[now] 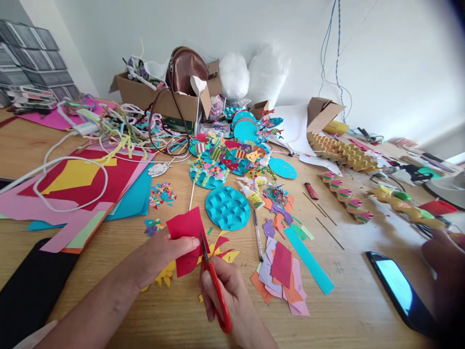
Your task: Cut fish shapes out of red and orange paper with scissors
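My left hand (165, 254) pinches a piece of red paper (186, 228) above the wooden table (348, 310), thumb on its front. My right hand (227, 291) grips red-handled scissors (214, 283), whose blades meet the paper's right edge. Under the paper lie yellow and red paper offcuts (221, 252). A blue paper disc with a scale pattern (227, 207) sits just beyond the paper.
Paper scraps (281, 276), a blue strip (308, 259) and a pen (257, 235) lie to the right. Coloured paper sheets (83, 194) with a white cable lie left. A black phone (401, 291) lies at right, near another person's hand (441, 261). Cardboard boxes (160, 99) stand behind.
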A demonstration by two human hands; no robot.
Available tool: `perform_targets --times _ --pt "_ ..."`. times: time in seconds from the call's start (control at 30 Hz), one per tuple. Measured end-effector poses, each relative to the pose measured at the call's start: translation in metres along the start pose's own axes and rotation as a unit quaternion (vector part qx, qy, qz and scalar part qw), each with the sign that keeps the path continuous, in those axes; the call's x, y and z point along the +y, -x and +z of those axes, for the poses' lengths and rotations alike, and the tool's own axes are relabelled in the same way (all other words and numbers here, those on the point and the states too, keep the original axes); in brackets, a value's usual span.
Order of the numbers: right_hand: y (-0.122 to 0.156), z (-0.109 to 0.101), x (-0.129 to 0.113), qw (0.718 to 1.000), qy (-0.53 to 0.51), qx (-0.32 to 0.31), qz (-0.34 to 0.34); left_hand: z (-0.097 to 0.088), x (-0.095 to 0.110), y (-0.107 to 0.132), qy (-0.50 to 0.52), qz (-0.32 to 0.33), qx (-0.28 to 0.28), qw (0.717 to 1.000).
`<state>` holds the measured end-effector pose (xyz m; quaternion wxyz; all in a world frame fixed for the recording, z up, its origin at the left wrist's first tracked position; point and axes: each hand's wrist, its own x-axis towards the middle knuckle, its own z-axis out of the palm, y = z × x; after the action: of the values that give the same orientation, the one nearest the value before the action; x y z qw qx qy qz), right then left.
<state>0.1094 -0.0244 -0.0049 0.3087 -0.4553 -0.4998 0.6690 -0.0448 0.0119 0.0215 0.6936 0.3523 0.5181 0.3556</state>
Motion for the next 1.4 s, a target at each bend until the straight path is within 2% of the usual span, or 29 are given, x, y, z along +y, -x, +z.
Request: perform_targets --times 0.33,0.6,0.8,0.93,0.97,1.0,1.1,1.17,1.2,1.23,1.4 --pt "0.0 0.0 0.0 1.0 0.006 0.004 -0.015 -0.002 -0.004 -0.002 0.041 -0.015 -0.001 0.999" --pt "-0.003 -0.002 0.002 1.0 -0.008 -0.012 -0.021 -0.002 -0.004 -0.001 0.022 -0.003 -0.003 1.0" --pt "0.003 -0.006 0.0 0.999 -0.01 -0.04 -0.012 0.005 0.006 0.003 0.014 0.041 0.06 0.997" --pt "0.02 -0.022 -0.006 0.999 0.004 -0.039 0.008 0.005 0.016 0.005 -0.035 0.061 0.072 0.995" --pt "0.024 -0.027 -0.009 1.0 -0.001 -0.005 -0.007 0.006 0.017 0.005 -0.051 0.058 0.068 0.995" --pt "0.026 -0.033 -0.014 1.0 0.007 -0.004 -0.025 0.006 0.018 0.005 -0.067 0.053 0.064 0.994" --pt "0.022 -0.044 -0.032 0.988 0.017 0.087 -0.128 0.011 0.019 0.002 -0.091 0.051 0.033 0.994" --pt "0.014 -0.046 -0.045 0.981 0.034 0.128 -0.144 0.015 0.018 0.0 -0.11 0.069 -0.008 0.992" --pt "0.008 -0.045 -0.05 0.981 0.04 0.137 -0.13 0.016 0.017 -0.002 -0.129 0.082 -0.03 0.988" --pt "0.002 -0.044 -0.054 0.981 0.04 0.142 -0.125 0.016 0.016 -0.003 -0.153 0.094 -0.046 0.983" --pt "-0.019 -0.039 -0.057 0.986 -0.003 0.09 -0.139 0.014 0.014 -0.008 -0.236 0.123 -0.083 0.96"
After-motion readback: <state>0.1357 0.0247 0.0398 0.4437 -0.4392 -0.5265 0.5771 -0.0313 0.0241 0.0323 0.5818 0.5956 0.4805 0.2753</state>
